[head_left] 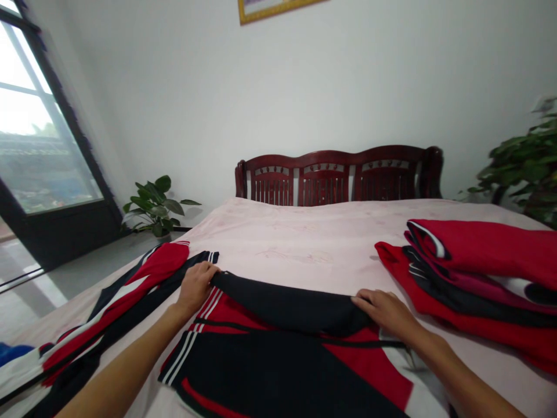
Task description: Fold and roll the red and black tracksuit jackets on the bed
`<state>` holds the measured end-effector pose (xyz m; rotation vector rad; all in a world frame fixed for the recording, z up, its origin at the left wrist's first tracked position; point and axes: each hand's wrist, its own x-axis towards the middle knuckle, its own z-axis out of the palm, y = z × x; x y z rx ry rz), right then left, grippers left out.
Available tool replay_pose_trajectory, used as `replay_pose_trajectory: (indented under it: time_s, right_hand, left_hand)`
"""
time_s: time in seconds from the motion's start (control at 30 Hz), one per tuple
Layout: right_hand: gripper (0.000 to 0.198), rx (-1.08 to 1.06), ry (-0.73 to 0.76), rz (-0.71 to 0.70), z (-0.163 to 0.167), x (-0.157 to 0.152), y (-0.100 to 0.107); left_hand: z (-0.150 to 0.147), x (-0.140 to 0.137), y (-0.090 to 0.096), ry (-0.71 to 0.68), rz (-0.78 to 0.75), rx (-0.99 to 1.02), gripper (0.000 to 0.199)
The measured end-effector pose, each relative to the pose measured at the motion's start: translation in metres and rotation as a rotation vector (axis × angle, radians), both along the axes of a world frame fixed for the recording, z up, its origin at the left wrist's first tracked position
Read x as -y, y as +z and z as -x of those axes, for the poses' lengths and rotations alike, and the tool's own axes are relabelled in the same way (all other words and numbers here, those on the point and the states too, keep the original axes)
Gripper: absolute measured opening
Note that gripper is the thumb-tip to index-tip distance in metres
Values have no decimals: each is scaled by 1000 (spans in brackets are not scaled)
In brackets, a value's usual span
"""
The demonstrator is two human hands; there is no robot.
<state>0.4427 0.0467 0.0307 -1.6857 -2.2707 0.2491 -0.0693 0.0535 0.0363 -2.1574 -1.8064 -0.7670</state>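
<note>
A navy, red and white sports jacket (278, 360) lies spread on the pink bed sheet (296, 238), with white stripes along its left edge. My left hand (199, 283) is closed on the far left corner of the dark fabric, just by that striped edge. Farther right, my right hand (383, 310) pinches the other end of the same dark strip. Between both hands the strip stretches across, sagging slightly over the red part. Beside my left arm lie more red, navy and white garments (143, 278), laid out lengthwise with striped cuffs.
A stack of folded red and dark clothes (478, 278) stands on the bed at right. Behind the bed is a carved dark wooden bench back (339, 177). Potted plants (156, 203) stand at left and right. A blue cloth (13, 353) shows at the left edge.
</note>
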Motion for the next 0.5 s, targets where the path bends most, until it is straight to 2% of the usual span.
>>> replay_pose_trajectory:
  time_s: [0.07,0.1,0.17,0.27,0.33,0.4,0.47,0.5]
  right_hand:
    - [36,0,-44,16,1,-3,0]
    - [37,1,-63,14,2,-4,-1]
    - [38,-9,-88,-9,3,-8,0]
    - [38,-54,-113,-41,0,-14,-2]
    - [34,-59,-123,-26,-2,-18,-4]
    - [30,-44,-127,-21,-5,-20,-8]
    - [27,-28,-144,-95,-5,-17,-9]
    - [26,-19,-149,-166,-3,-13,-9]
  left_hand:
    - [6,1,-17,-78,132,13,23]
    - [8,2,-23,-74,150,36,22]
    - [11,3,-29,13,89,69,21]
    - [13,2,-25,101,1,45,21]
    - [13,0,-21,15,92,47,20]
    - [15,-1,-19,-86,265,117,23]
    - [16,-3,-19,-122,388,262,30]
    - [17,-3,-19,-108,395,376,32]
